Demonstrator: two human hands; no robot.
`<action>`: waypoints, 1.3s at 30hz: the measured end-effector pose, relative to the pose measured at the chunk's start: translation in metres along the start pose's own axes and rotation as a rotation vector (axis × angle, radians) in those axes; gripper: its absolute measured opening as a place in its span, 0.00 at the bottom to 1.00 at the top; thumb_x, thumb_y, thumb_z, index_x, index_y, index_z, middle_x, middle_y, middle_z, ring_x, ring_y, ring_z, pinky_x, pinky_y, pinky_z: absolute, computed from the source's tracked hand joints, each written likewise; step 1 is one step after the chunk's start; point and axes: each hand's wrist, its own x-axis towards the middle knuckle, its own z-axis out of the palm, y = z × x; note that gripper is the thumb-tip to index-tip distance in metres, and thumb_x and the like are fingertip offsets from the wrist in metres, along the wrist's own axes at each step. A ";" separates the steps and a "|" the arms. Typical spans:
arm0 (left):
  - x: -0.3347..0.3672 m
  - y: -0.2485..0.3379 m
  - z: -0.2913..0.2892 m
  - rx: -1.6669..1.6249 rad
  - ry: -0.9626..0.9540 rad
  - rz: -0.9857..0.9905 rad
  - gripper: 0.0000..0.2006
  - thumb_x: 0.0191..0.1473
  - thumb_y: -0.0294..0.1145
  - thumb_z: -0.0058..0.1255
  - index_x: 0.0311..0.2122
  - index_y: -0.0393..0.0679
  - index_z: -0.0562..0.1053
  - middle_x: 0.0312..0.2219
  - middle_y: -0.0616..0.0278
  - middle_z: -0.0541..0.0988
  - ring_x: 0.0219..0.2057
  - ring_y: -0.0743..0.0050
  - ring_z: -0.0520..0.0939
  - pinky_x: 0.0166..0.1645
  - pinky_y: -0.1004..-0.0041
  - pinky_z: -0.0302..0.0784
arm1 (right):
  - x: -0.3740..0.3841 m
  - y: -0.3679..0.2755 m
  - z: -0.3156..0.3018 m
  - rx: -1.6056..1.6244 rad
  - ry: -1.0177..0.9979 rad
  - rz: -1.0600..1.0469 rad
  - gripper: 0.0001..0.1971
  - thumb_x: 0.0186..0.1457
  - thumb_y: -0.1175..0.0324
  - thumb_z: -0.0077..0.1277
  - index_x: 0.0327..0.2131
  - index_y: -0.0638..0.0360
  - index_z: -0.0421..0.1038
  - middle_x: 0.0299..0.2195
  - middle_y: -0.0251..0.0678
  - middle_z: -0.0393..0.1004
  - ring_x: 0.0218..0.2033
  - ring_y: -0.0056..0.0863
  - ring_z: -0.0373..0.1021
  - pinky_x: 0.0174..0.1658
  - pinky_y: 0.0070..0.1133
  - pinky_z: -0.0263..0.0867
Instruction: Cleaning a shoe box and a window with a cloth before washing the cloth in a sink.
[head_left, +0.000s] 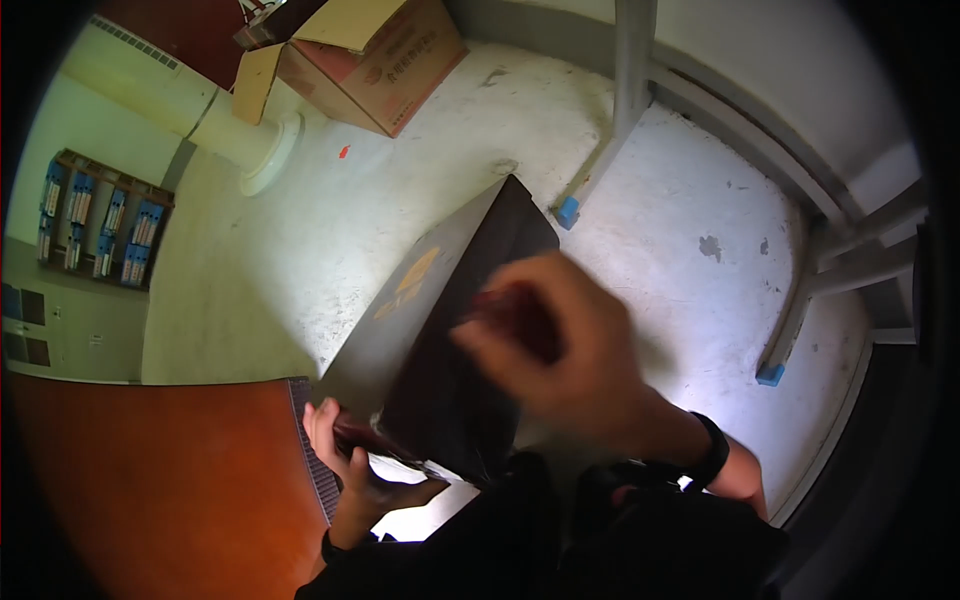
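A dark box (pixel 440 310) with a gold emblem on its grey-lit side stands tilted in front of me, its long edge running away to the upper right. My left hand (pixel 350 475) grips its near lower corner, the fingers on the outer side and the thumb toward me. A dark red edge of the box (pixel 362 432) shows between them. Over the box's dark face, my right hand (pixel 575 345) is curled and blurred by motion. Something dark red shows inside its bent fingers, too smeared to name.
An open cardboard carton (pixel 385 75) sits on the pale floor (pixel 420 150) at the far side. Metal legs with blue feet (pixel 568 212) stand to the right. An orange-brown surface (pixel 160 480) lies at the near left, and a rack of blue folders (pixel 105 220) is beyond it.
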 end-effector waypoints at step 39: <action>-0.106 -0.029 0.019 0.060 0.197 -0.344 0.54 0.28 0.51 0.67 0.58 0.44 0.48 0.48 0.45 0.59 0.52 0.50 0.62 0.56 0.52 0.52 | 0.099 0.128 0.078 -0.260 0.011 -0.513 0.08 0.47 0.76 0.47 0.33 0.62 0.71 0.36 0.41 0.71 0.39 0.36 0.68 0.42 0.26 0.64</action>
